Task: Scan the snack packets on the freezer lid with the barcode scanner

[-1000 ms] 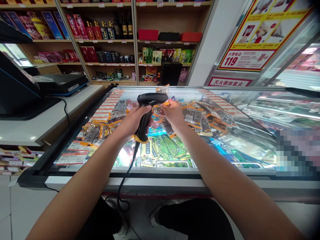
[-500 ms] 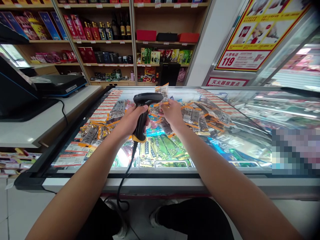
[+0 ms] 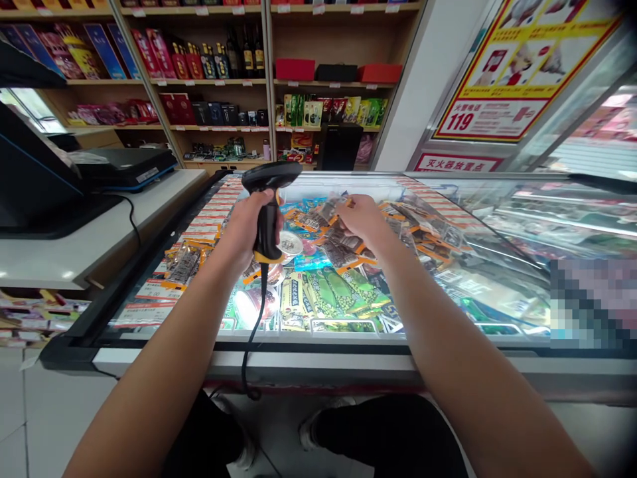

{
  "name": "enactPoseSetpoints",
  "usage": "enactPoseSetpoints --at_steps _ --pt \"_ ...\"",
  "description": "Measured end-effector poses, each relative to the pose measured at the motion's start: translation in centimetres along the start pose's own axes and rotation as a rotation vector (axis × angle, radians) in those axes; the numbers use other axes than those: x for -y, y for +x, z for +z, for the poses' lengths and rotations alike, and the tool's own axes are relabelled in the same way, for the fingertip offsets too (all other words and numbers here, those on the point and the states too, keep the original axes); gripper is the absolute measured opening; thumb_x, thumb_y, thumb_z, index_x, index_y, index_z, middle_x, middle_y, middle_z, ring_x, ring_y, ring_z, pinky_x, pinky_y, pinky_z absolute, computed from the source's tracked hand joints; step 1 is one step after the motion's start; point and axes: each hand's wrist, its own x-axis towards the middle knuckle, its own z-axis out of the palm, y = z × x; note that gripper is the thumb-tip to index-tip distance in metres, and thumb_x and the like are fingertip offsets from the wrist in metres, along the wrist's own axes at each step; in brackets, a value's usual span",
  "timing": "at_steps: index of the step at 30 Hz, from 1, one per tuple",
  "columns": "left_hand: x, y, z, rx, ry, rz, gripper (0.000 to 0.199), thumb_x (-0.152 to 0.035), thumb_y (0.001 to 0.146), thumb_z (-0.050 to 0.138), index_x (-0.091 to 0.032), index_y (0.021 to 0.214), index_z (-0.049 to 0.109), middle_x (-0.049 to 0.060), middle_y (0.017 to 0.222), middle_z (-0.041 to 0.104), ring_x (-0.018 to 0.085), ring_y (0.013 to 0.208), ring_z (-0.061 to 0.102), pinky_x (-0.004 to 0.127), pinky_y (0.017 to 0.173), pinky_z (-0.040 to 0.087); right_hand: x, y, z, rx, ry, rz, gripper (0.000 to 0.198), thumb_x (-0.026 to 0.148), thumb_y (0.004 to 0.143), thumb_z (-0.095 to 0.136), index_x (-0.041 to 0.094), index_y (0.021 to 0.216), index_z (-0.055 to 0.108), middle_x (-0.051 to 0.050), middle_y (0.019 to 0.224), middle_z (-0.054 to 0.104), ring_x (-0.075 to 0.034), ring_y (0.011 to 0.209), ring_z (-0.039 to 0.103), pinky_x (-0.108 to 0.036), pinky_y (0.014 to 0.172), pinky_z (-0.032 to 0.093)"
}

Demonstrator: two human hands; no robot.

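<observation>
My left hand [image 3: 241, 229] is wrapped round the handle of a black barcode scanner [image 3: 267, 219] with yellow trim at its base. The scanner's head is raised above the glass, and its cord hangs down over the front edge. Over the pile, my right hand [image 3: 368, 222] has its fingers closed at the edge of a clear, orange-trimmed snack packet [image 3: 328, 211]; the fingertips partly hide it. More orange-edged packets [image 3: 341, 255] lie beneath and beside this hand. To the left is another group of such packets [image 3: 186, 262].
A display freezer [image 3: 318, 358] stands in front of me, with green packs [image 3: 338, 292] and round tubs [image 3: 290, 244] inside. Red-and-white price labels line its left side. At left, a counter [image 3: 104, 226] bears a scale [image 3: 124, 169]. Stocked shelves stand behind.
My left hand has drawn the scanner left and slightly up. My right hand has moved right and lower, taking the packet from beside the scanner's head down to the pile.
</observation>
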Motion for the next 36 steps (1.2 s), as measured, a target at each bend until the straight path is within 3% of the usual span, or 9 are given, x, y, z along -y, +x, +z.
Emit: enactPoseSetpoints --at_steps 3,6,11,13,18,24,28,31,36 --pt "-0.7 0.9 -1.3 -0.096 -0.077 0.008 0.033 -0.054 0.09 0.061 -0.022 0.083 0.056 -0.002 0.055 0.058 0.012 0.039 0.051 0.024 0.04 0.04 -0.3 -0.3 -1.0 -0.059 -0.4 -0.028 0.048 0.033 0.094 0.068 0.013 0.136 0.055 -0.023 0.116 0.068 -0.034 0.095 0.073 -0.044 0.078 0.059" --pt "-0.9 1.7 -2.3 -0.21 -0.15 0.029 0.03 -0.051 0.092 0.059 -0.023 0.082 0.054 -0.004 0.054 0.056 0.011 0.041 0.049 0.024 0.041 0.041 -0.2 -1.4 -0.3 -0.144 -0.607 -0.163 0.058 0.036 0.096 0.067 0.008 0.145 0.051 -0.033 0.138 0.057 -0.044 0.113 0.068 -0.05 0.088 0.056" --pt "-0.6 2.1 -2.6 -0.293 -0.126 0.064 0.034 -0.056 0.092 0.06 -0.024 0.084 0.051 -0.005 0.056 0.056 0.01 0.044 0.052 0.022 0.045 0.043 1.2 -5.1 5.5 0.198 -0.353 -0.508 0.049 0.048 0.104 0.058 0.016 0.141 0.061 -0.022 0.13 0.068 -0.039 0.117 0.066 -0.05 0.095 0.054" --pt "-0.6 2.0 -2.4 -0.286 -0.075 0.063 0.036 -0.058 0.091 0.06 -0.024 0.085 0.051 -0.005 0.056 0.056 0.011 0.046 0.054 0.022 0.046 0.044 1.7 -6.6 8.6 0.347 -0.27 -0.53 0.051 0.054 0.104 0.057 0.018 0.139 0.063 -0.019 0.126 0.071 -0.04 0.12 0.065 -0.051 0.095 0.053" --pt "-0.6 1.6 -1.9 -0.276 -0.053 0.043 0.037 -0.059 0.092 0.058 -0.023 0.087 0.053 -0.005 0.055 0.056 0.01 0.045 0.055 0.021 0.045 0.044 2.7 -8.6 12.9 0.413 -0.391 -0.466 0.06 0.047 0.091 0.078 0.017 0.139 0.059 -0.023 0.14 0.065 -0.049 0.135 0.055 -0.059 0.103 0.049" --pt "-0.3 1.5 -1.4 -0.236 -0.054 0.043 0.039 -0.061 0.09 0.061 -0.023 0.09 0.055 -0.005 0.053 0.055 0.011 0.042 0.054 0.022 0.043 0.042 2.7 -7.5 10.8 0.475 0.005 -0.418 0.027 0.018 0.097 0.064 0.017 0.124 0.063 -0.015 0.13 0.073 -0.032 0.119 0.069 -0.044 0.101 0.054" --pt "0.0 1.3 -1.1 -0.172 -0.047 0.064 0.041 -0.062 0.087 0.064 -0.023 0.089 0.055 -0.004 0.052 0.057 0.012 0.04 0.053 0.023 0.041 0.041 2.7 -5.7 8.6 0.429 0.327 -0.141 0.011 0.022 0.1 0.06 0.019 0.11 0.064 -0.012 0.115 0.074 -0.027 0.097 0.074 -0.042 0.084 0.062" --pt "0.4 1.1 -0.8 -0.111 -0.004 0.067 0.038 -0.06 0.086 0.063 -0.023 0.087 0.055 -0.003 0.055 0.061 0.012 0.04 0.053 0.023 0.04 0.04 2.4 -3.8 6.6 0.299 0.576 0.009 0.002 0.021 0.101 0.06 0.02 0.101 0.062 -0.01 0.117 0.071 -0.022 0.096 0.073 -0.037 0.079 0.065" --pt "1.3 0.2 0.0 0.134 0.158 0.003 0.03 -0.05 0.083 0.065 -0.021 0.08 0.056 0.0 0.057 0.063 0.012 0.039 0.054 0.023 0.038 0.038 1.3 -0.9 3.0 0.091 0.737 0.022 0.008 0.022 0.103 0.056 0.022 0.096 0.061 -0.007 0.117 0.066 -0.018 0.106 0.068 -0.031 0.082 0.066"
